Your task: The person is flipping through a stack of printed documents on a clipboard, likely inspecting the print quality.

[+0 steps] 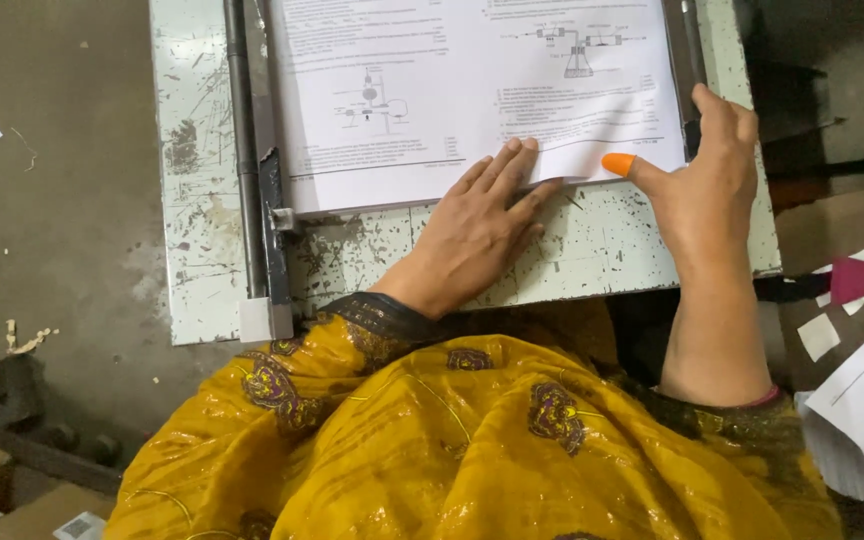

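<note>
One stack of white printed sheets with line diagrams [472, 90] lies flat on the scuffed, paint-chipped pale metal worktop [602, 250], its near edge just short of the worktop's front and its far part cut off by the frame top.

Left hand [477, 235]: fingers spread flat, palm down, fingertips pressing the stack's near edge, heel on bare metal. Right hand [707, 180]: open, not pinching. The thumb, wearing an orange rubber fingertip cap [618, 163], touches the stack's near right corner; the fingers reach up along the dark metal strip [687, 60] at the sheets' right side.

A dark round bar with a hinged bracket [244, 160] runs along the left of the sheets; it looks like a guide or clamp rail, but I can't tell which.

My read on doing this well: keep the left palm flat so the stack doesn't skew, use the capped thumb for grip on the corner only, and square the right edge against the strip before letting off pressure.

Hard to make out:
- how many sheets there are, since the stack's thickness doesn't show
- whether the right fingers touch the strip or only hover over it
- what lies under the worktop, hidden by the yellow patterned garment [472, 450]

Loose white paper offcuts [852, 320] lie on the floor at right, a cardboard box [12, 500] at lower left.
</note>
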